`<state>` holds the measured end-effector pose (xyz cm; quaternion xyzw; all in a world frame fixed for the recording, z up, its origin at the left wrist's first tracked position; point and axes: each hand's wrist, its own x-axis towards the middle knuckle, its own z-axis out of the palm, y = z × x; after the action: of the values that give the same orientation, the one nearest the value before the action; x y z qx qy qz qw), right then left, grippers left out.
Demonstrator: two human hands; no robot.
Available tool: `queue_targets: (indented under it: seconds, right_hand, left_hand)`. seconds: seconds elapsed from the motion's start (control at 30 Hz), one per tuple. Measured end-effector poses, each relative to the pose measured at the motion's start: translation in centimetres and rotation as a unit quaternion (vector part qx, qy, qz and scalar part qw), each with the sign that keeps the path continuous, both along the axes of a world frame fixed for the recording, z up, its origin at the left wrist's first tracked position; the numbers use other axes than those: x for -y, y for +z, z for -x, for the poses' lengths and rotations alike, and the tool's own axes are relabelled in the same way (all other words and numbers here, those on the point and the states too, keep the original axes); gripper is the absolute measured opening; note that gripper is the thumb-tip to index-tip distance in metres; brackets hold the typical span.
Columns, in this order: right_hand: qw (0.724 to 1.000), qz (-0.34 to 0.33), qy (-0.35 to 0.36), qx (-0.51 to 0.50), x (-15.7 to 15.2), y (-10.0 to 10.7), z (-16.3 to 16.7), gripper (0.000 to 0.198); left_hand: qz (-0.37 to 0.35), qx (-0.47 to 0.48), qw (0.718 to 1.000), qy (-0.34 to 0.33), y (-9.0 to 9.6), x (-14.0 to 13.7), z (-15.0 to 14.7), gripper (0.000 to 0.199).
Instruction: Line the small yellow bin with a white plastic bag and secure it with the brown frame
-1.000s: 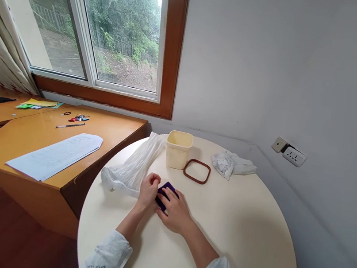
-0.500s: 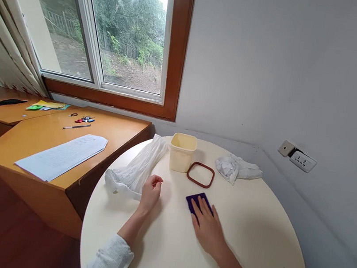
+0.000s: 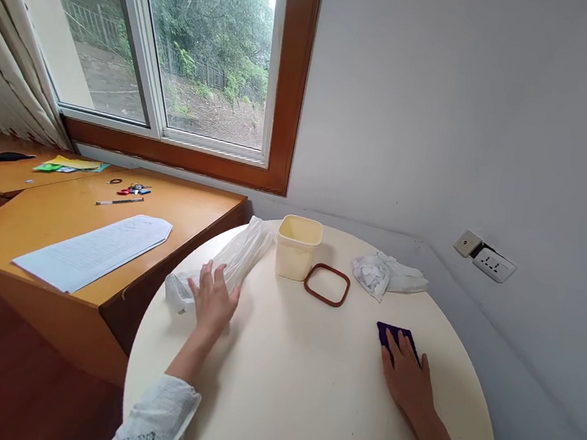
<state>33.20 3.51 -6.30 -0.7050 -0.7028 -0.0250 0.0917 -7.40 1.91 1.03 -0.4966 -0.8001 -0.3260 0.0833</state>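
Note:
My right hand (image 3: 409, 378) lies flat on a folded dark purple cloth (image 3: 385, 332), fingers spread, pressing it against the round white table (image 3: 293, 367) on the right side. The cloth is partly hidden under the fingers. On the left, my left hand (image 3: 215, 300) is open over the near edge of a crumpled clear plastic bag (image 3: 251, 243); whether the fingertips touch the bag I cannot tell. Between and beyond the hands stands a pale yellow plastic tub (image 3: 294, 258) without a lid on it. A brown rounded-square ring (image 3: 324, 300) lies beside the tub's base.
A second crumpled white plastic bag (image 3: 390, 275) rests at the table's back right. To the left, a wooden desk (image 3: 207, 207) holds papers (image 3: 96, 249), a pen (image 3: 120, 201) and keys (image 3: 134, 189). A wall with a socket (image 3: 494, 265) borders the table's far side.
My right hand has slid the purple cloth to the right across the table. My left hand has moved left toward the plastic bag, and its curled fingers have spread.

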Motion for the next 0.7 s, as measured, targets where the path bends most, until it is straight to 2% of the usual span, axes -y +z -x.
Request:
queue_targets:
  seconds: [0.1,0.17,0.23,0.37,0.5,0.7]
  right_hand:
    - [0.996,-0.086,0.013,0.014,0.0,0.2,0.6,0.054]
    - [0.987,-0.146,0.063,0.017,0.2,0.6,1.7,0.05]
    - [0.975,-0.175,0.133,0.012,0.2,0.9,3.5,0.046]
    - [0.963,-0.173,0.206,-0.017,-0.6,1.4,8.6,0.043]
    - [0.962,-0.148,0.223,-0.06,-2.1,1.9,12.8,0.048]
    - [0.958,-0.144,0.221,-0.116,-2.8,2.6,13.9,0.038]
  left_hand:
    - [0.095,-0.003,0.995,0.036,-0.7,-0.4,1.5,0.062]
    - [0.127,0.006,0.991,0.043,-1.1,-0.7,2.0,0.068]
    - [0.143,0.013,0.989,0.044,-1.4,-1.0,2.3,0.071]
    - [0.161,0.03,0.985,0.046,-1.7,-1.1,2.5,0.074]
    - [0.163,0.042,0.984,0.058,-1.8,-1.0,2.7,0.074]
    - [0.16,0.029,0.984,0.077,-1.7,-1.1,2.7,0.067]
